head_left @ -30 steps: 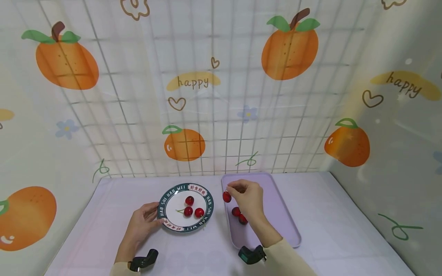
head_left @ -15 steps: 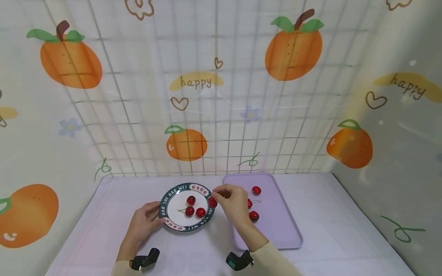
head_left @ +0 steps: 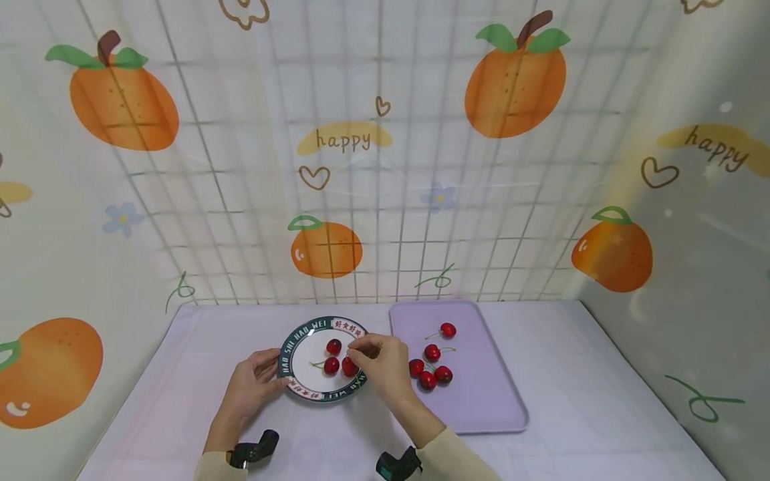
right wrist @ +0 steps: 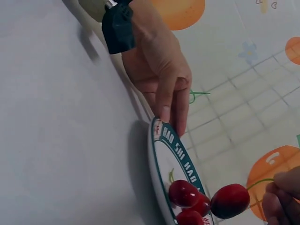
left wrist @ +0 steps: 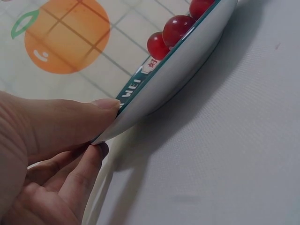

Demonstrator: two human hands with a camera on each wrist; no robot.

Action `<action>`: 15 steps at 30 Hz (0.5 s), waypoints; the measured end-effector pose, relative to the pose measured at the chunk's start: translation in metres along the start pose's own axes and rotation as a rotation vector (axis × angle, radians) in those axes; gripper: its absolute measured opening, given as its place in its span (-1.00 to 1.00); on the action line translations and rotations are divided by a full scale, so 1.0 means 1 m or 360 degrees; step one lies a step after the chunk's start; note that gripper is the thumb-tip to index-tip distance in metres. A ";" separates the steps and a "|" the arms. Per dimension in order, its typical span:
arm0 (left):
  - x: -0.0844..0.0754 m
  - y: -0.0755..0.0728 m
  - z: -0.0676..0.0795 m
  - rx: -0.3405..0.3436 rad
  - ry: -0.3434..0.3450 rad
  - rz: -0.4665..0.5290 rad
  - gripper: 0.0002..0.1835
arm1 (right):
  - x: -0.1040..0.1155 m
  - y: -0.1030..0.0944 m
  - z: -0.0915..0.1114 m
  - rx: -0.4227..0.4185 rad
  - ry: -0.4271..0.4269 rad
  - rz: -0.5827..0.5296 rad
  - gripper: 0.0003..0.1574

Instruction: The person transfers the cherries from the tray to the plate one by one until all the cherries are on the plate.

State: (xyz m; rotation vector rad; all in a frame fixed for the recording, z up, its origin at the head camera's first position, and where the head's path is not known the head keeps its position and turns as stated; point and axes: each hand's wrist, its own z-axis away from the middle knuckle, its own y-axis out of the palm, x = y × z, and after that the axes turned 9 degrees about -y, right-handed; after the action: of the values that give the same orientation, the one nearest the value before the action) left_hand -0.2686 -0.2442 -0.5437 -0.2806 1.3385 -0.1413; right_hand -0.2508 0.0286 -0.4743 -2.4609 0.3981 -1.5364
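The right hand [head_left: 385, 367] pinches, with the thumb and the fingers close together, the thin green stem of a red cherry [right wrist: 229, 200]. This cherry hangs above the right part of the plate [head_left: 309, 377]; whether it touches the fruit beneath, I cannot tell. The left hand [head_left: 249, 384] holds the same plate at its left edge — the thumb lies over the rim, and fingers are below it. The plate is white inside, with a dark green border which carries white letters.

In the plate lie 3 other cherries [right wrist: 183, 193], grouped near to each other; at least 1 of them has a stem. To the right, just beside the plate, there is a light purple tray [head_left: 469, 401] with 5 cherries [head_left: 432, 353], some with visible stems, in its left half.

Plate and tray are on a white table [head_left: 337, 447]. On each wrist is worn a black device [head_left: 252, 451], next to the beige sleeves [head_left: 454, 461]. Behind the table hangs a pale curtain [head_left: 240, 167], printed with orange fruits and the word "happy" — a grid shows through it.
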 end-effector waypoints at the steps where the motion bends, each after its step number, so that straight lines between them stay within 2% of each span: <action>1: 0.000 0.000 0.000 0.0000 -0.0004 0.0000 -0.20 | -0.001 0.002 0.001 0.0008 -0.0005 -0.0003 -0.90; 15: 0.001 -0.001 0.000 0.0010 0.0006 -0.0016 -0.22 | -0.009 0.015 0.008 0.0110 0.0079 0.0023 -0.95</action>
State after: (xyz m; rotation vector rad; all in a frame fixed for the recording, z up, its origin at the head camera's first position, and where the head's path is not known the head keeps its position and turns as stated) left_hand -0.2684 -0.2458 -0.5441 -0.2819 1.3404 -0.1543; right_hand -0.2488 0.0177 -0.4901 -2.3670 0.3639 -1.5809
